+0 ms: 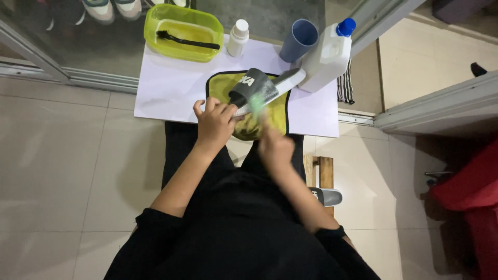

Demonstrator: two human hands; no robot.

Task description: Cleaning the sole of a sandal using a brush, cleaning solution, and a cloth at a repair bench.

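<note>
Over the yellow cloth with dark edging, spread on a pale lilac sheet on the floor, I have the grey slide sandal with a white sole resting toe-down toward me, strap facing up. My left hand clamps the near end of the sandal, fingers curled tight around its edge, thumb out of view. My right hand is blurred; it seems to be wrapped around a small green brush or sponge that touches the sole beside the strap, but I cannot tell exactly how its fingers lie.

To do this scrubbing well, I judge the sandal should stay pinned against the cloth so it does not skate, with the left grip kept clear of the green tool's path. Short strokes along the sole, working out from under the strap, would suit the footbed best, and the cloth should catch any drips.

Beyond the sandal stand a white plastic jug with a blue cap, touching the sandal's far end, a blue-grey plastic cup, a small white bottle and a lime-green plastic tub holding liquid and a black brush. A second grey sandal lies by a wooden stool at my right.
</note>
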